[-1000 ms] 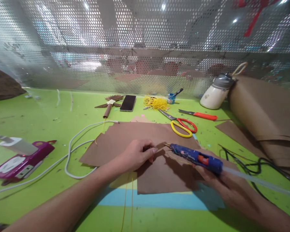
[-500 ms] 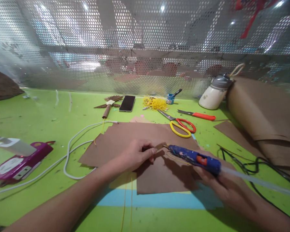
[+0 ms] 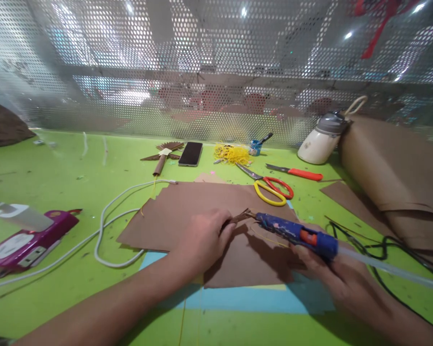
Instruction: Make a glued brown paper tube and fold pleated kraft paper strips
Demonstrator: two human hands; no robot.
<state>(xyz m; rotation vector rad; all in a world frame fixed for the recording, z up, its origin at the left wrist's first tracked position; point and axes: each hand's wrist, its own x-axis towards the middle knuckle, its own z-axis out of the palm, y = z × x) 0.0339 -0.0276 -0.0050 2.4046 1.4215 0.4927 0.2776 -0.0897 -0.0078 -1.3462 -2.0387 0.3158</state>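
left hand (image 3: 202,235) pinches a light, floppy paper scrap (image 3: 240,217) near its end; right hand (image 3: 332,274) closed round the glue gun (image 3: 296,233) grip, nozzle likely hot.

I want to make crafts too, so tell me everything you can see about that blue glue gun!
The blue plastic glue gun is long and slim, speckled with pale spots, with an orange trigger. A clear glue stick pokes out of its back. The right hand grips it from below, nearly flat above the brown paper sheet. Its nozzle points left at a small brown paper piece pinched by the left hand; whether they touch is unclear.
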